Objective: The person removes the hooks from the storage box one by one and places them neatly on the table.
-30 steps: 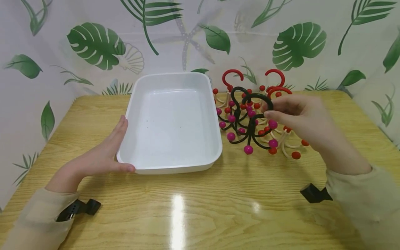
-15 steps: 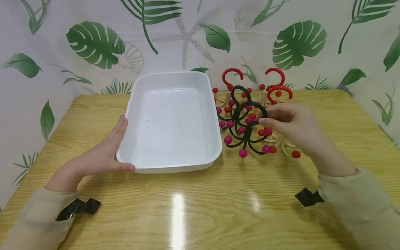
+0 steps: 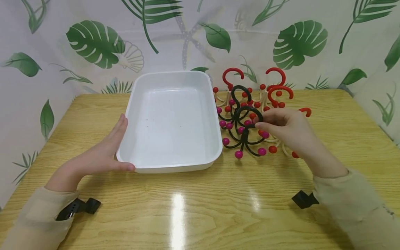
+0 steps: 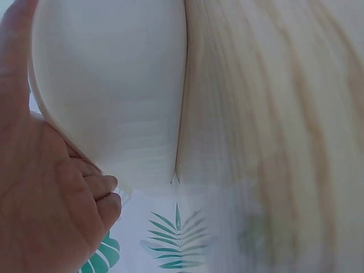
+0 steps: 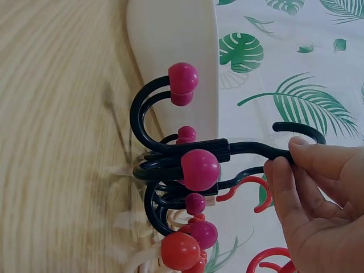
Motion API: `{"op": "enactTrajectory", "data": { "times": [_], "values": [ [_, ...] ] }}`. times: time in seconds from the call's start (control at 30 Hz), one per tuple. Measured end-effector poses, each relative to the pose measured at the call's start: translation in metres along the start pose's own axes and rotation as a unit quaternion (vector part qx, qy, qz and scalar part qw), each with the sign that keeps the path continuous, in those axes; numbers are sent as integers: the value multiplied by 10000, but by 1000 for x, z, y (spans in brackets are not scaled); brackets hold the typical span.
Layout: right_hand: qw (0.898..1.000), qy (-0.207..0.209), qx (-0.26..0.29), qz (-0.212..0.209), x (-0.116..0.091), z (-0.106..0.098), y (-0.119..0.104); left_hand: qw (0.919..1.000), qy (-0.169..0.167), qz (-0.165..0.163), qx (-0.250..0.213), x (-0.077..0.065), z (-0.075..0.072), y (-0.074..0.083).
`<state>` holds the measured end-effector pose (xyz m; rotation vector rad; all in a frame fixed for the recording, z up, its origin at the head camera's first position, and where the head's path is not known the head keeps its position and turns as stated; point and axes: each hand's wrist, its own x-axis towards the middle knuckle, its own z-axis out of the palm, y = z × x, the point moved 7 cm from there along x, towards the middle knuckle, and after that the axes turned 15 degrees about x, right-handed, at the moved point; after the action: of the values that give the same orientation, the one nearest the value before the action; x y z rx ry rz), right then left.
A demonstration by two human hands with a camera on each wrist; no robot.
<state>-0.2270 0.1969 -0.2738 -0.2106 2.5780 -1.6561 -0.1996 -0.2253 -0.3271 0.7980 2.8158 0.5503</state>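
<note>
My right hand [image 3: 287, 130] pinches a black swivel-hook hanger [image 3: 245, 134] by its top hook, thumb against fingertips. In the right wrist view this hanger [image 5: 202, 148] shows curved arms tipped with magenta balls, apparently held off the wooden table. Behind it stands a second black hanger [image 3: 235, 114] of the same kind. My left hand [image 3: 101, 152] lies against the near left corner of a white rectangular tray [image 3: 175, 170], its fingers straight along the left side and the thumb on the front rim. The left wrist view shows the fingertips at the tray's outer wall [image 4: 114, 102].
Several cream hangers with red hooks [image 3: 281, 92] and red balls cluster right of the tray, crowded around the black ones. The wooden table [image 3: 200, 208] ends against a leaf-patterned backdrop [image 3: 250, 38].
My right hand has moved left and slightly nearer with the black hanger, bringing it closer to the tray's right side. My left hand and the tray have stayed put.
</note>
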Motion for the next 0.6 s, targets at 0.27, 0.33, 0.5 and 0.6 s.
{"op": "enactTrajectory", "data": {
  "times": [0.27,0.33,0.5,0.6],
  "values": [
    [9999,2,-95,85,-1,1,4,10000,8,-35,14,0,0,1],
    [9999,15,-100,48,-1,2,4,10000,10,-47,18,1,0,1],
    [10000,26,-59,27,-1,2,6,10000,-5,-32,44,0,0,0],
    [10000,47,-45,45,-1,1,7,10000,-5,-27,49,0,1,0]
  ]
}}
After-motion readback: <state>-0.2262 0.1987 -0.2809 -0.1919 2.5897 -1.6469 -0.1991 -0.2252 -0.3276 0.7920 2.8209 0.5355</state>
